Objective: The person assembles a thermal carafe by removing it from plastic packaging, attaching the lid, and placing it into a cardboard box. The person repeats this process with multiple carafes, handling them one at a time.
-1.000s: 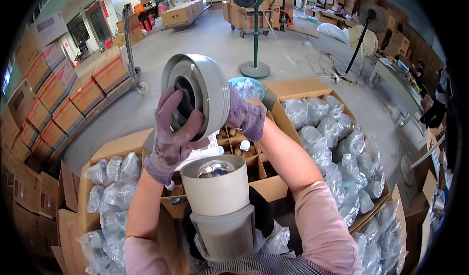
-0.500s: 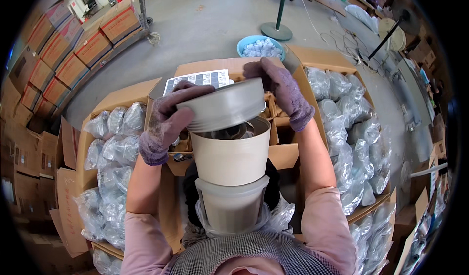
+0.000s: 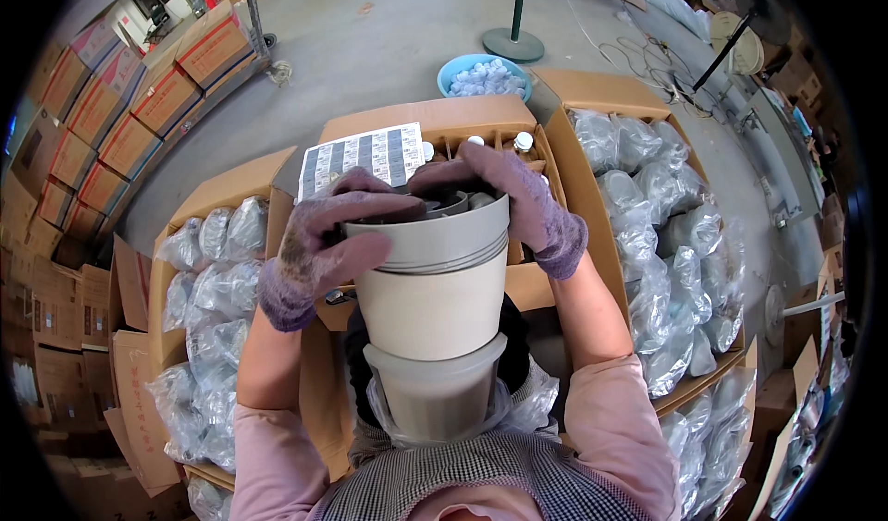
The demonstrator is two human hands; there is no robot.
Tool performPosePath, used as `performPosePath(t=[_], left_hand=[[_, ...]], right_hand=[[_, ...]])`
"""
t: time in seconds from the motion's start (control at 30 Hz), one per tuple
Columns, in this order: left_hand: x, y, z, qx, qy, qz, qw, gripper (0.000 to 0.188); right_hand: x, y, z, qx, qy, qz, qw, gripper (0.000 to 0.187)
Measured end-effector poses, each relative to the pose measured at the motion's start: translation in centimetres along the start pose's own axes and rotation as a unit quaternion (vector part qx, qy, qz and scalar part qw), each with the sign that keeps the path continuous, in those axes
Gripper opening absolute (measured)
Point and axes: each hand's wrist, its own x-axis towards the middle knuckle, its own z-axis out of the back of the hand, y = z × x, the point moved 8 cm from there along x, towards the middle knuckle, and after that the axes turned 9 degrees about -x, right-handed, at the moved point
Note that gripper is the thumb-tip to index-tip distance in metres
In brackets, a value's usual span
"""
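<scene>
A grey round collar (image 3: 444, 247) with ridges round its lower edge sits level on a cream, bucket-shaped body (image 3: 433, 310). That body rests on a translucent plastic bucket (image 3: 438, 387) with a crumpled clear bag around it, close against me. Gloved in purple, my left hand (image 3: 338, 225) clasps the left side of the collar, thumb outside and fingers over the rim. My right hand (image 3: 504, 193) grips the far right rim, its fingers reaching inside. Dark parts show inside the collar, partly hidden by the gloves.
Ahead, an open divided carton (image 3: 546, 165) holds white-capped items, with a label sheet (image 3: 356, 162) at its left. Cartons of bagged clear pieces stand left (image 3: 217, 271) and right (image 3: 647, 234). Beyond lies a blue basin (image 3: 483, 79); stacked boxes (image 3: 120, 114) stand far left.
The grey collar, tilted above the cream body before, has come down and sits level on it. My right hand has moved from beside the collar onto its rim.
</scene>
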Motion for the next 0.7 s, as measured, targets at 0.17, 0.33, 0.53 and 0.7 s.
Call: performPosePath(t=[0.17, 0.33, 0.53, 0.7], left_hand=[[-1.0, -2.8, -1.9, 0.087, -0.031, 0.032, 0.995, 0.046], [-0.3, -5.1, -4.7, 0.242, -0.016, -0.023, 0.97, 0.045], [-3.4, 6.8, 1.7, -0.195, 0.008, 0.0, 0.981, 0.063], [-2.1, 1.5, 0.2, 0.033, -0.094, -0.093, 0.991, 0.063]], right_hand=[[-1.2, 0.2, -1.9, 0.043, 0.022, 0.029, 0.998, 0.041], [-2.1, -2.9, -4.0, 0.226, 0.06, -0.02, 0.972, 0.065], [-2.7, 5.5, -0.5, 0.02, -0.007, -0.071, 0.997, 0.05], [-2.0, 3.4, -0.5, -0.093, -0.069, -0.043, 0.992, 0.042]])
